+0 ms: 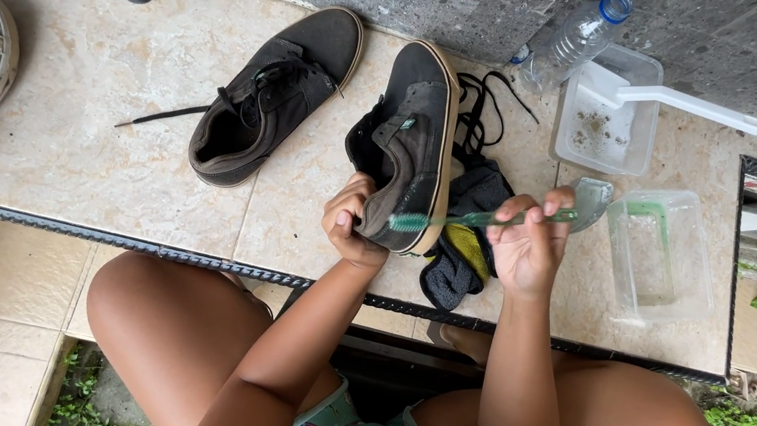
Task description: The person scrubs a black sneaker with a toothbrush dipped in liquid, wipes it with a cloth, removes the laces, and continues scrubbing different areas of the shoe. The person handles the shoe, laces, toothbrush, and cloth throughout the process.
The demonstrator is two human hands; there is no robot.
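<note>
The left hand [351,227] has its grip wrapped around the near end of a dark sneaker [409,147], holding it tipped on its side over the tiled floor [93,97]. The right hand [528,242] pinches a green toothbrush [479,219], its bristles touching the shoe's side just right of the left grip. Crumpled dark cloth [464,247] lies between both grips. The second sneaker [271,95] rests left of the left hand; clear plastic containers [661,253] sit right of the right hand.
</note>
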